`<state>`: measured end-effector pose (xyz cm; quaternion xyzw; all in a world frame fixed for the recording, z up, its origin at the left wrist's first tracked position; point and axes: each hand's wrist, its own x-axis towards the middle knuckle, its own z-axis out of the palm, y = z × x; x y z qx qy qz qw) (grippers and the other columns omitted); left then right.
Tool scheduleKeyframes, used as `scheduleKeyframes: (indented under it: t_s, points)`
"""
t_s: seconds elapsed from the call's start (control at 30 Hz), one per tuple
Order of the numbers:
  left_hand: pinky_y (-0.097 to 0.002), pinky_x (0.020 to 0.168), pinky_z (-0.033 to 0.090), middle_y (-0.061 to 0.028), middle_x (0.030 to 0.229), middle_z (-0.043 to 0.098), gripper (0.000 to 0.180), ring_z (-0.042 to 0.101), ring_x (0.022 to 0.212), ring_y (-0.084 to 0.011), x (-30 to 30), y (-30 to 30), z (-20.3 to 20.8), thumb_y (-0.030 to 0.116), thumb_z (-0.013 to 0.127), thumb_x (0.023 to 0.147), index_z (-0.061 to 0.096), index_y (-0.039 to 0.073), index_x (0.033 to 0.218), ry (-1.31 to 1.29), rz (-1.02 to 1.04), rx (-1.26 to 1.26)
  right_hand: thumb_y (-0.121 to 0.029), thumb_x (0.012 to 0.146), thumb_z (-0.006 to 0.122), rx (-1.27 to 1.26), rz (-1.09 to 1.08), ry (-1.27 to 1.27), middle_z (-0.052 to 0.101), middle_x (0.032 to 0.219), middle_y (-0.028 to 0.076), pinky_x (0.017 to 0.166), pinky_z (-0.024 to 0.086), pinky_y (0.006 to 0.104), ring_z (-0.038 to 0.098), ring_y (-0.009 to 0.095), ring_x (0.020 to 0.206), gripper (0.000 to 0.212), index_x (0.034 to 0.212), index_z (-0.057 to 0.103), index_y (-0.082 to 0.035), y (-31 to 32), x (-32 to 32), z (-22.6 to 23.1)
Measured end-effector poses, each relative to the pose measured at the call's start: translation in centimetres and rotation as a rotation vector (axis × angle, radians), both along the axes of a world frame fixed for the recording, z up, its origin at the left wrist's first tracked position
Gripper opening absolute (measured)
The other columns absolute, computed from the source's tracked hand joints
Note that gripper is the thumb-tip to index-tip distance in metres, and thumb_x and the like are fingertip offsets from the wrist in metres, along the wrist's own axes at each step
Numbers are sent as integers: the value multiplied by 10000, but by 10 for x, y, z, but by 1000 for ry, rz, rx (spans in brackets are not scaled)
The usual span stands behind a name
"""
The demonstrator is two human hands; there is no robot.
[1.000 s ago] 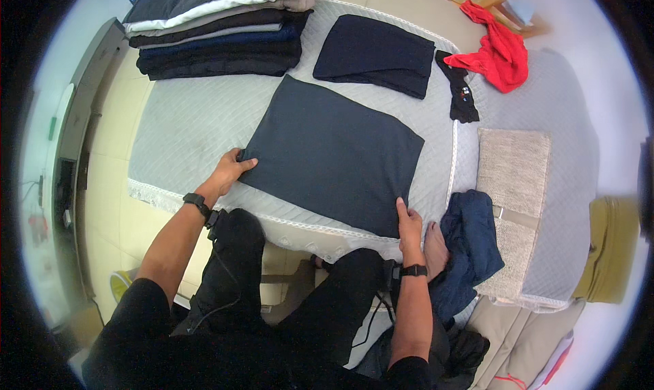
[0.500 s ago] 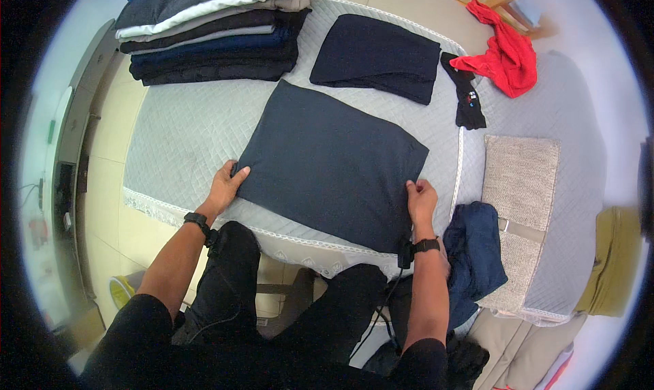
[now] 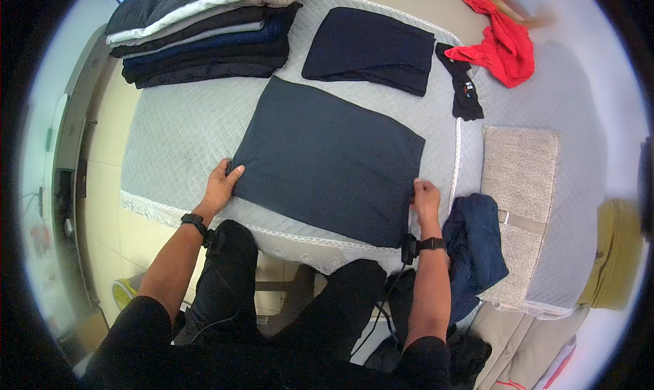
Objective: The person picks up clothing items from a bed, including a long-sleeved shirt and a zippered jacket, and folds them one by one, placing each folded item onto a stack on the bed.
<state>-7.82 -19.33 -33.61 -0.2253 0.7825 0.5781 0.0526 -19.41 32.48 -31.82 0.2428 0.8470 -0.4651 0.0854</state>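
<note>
A dark grey garment [image 3: 327, 162], folded into a broad flat rectangle, lies in front of me on a quilted light grey cover [image 3: 184, 138]. At its left edge, my left hand [image 3: 222, 187] has the thumb on top and the fingers tucked beneath the cloth. My right hand [image 3: 427, 200] is curled at the right edge, its fingertips closed on the fabric and partly hidden. Beyond the garment lies a folded navy cloth [image 3: 368, 53], apart from both hands.
A tall stack of folded clothes [image 3: 204, 39] stands at the far left. To the right are a black sock-like piece [image 3: 466, 94], a crumpled red cloth [image 3: 507, 49], a beige woven cushion [image 3: 521, 165] and bunched blue jeans [image 3: 477, 250]. An olive cloth [image 3: 613, 254] hangs at the far right.
My right hand has shifted slightly outward along the right edge, and that side of the garment looks straighter. My left hand keeps its hold. The whole view has moved a little.
</note>
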Motion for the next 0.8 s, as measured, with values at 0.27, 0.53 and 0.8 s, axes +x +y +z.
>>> scheduleKeyframes:
  t_s: [0.27, 0.53, 0.8]
  points:
    - [-333, 901, 519, -129, 1067, 702, 409, 636, 977, -179, -1, 5, 21, 319, 681, 1019, 612, -28, 1224, 4, -4, 8, -369, 882, 827, -77, 234, -74, 765, 1030, 151, 822, 565, 382, 721, 239, 943, 518, 1152, 711, 58, -13, 96, 25]
    - [-383, 932, 539, -210, 1191, 674, 502, 670, 1052, -275, -16, -24, 22, 211, 709, 972, 546, -94, 1336, -151, -90, 16, 3, 859, 761, -619, -34, 56, 716, 1224, 164, 952, 540, 356, 702, 237, 1004, 424, 1254, 640, 97, -40, 127, 29]
    - [-401, 605, 653, -164, 1085, 657, 515, 696, 849, -262, -32, -18, 182, 94, 686, 915, 514, -6, 1390, -31, 32, 247, 14, 823, 742, -616, 13, 161, 738, 1121, 132, 927, 548, 394, 703, 246, 955, 396, 1203, 653, 80, -43, 103, 161]
